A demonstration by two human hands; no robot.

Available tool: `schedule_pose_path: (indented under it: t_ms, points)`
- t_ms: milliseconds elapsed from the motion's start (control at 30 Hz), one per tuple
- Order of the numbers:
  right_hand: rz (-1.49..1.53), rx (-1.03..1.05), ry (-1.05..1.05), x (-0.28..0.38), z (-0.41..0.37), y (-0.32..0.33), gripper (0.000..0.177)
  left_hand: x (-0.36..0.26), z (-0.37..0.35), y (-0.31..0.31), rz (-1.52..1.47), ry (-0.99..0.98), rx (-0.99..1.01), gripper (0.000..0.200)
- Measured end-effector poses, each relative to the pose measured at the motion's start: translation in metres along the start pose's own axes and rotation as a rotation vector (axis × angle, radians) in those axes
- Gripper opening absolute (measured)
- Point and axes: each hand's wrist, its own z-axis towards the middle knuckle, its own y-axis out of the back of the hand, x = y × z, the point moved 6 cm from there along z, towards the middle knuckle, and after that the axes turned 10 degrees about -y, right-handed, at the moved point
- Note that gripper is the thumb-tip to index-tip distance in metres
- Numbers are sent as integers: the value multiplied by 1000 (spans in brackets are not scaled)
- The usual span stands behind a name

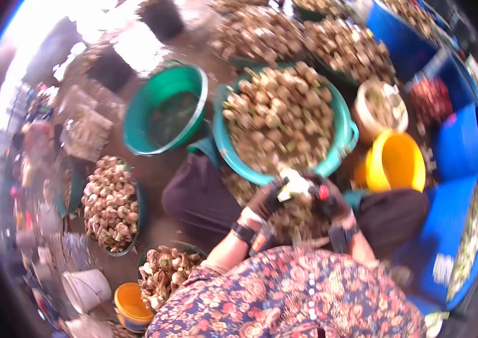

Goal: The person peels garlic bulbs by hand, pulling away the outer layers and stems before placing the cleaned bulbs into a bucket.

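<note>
In front of my lap, my left hand (267, 200), in a dark glove, is closed around a pale peeled garlic bulb (294, 186) with a greenish stem end. Close beside it, my right hand (333, 201), also gloved, is closed on a small tool with a red end (322, 192); its blade or tip is not visible. Just beyond both hands stands a turquoise tub (223, 141) heaped with brownish unpeeled garlic bulbs (278, 107). Loose peelings (298, 222) lie below my hands, between my legs.
A green basin (135, 132) tilts at the left of the tub. At right are a yellow bucket (374, 166), a white bucket (366, 115) and blue barrels (459, 146). More garlic heaps (109, 205) surround me, with a small orange bucket (132, 307) and a white bucket lower left.
</note>
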Motion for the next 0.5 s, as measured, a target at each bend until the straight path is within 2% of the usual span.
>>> schedule_pose_path:
  t_ms: [33,67,100,133,167,200,233,300,400,500]
  points:
    - [-87,-55,3,-4,4,7,40,-13,-11,-20,25,34,-86,25]
    - [-173,-110,2,-7,7,14,37,-13,-4,-7,303,-93,-9,25]
    - [-368,-149,139,-12,13,15,35,-15,2,2,582,-229,86,25]
    - [-715,-270,332,-2,6,6,38,-21,2,4,737,-284,103,24]
    - [-1076,-388,510,7,-6,-10,42,-21,3,5,720,-247,72,23]
    - [-1058,-382,547,9,-10,-20,44,-20,3,5,702,-211,40,22]
    - [-1129,-418,493,1,-12,-19,41,-15,7,3,518,-88,-51,22]
    - [-982,-488,415,-13,-7,-7,30,-9,9,0,454,-62,-182,20]
    - [-481,-511,-87,-40,9,24,18,-10,6,-1,466,-159,-172,21]
    - [364,-529,-154,-91,21,53,22,-17,0,-13,505,-316,-88,23]
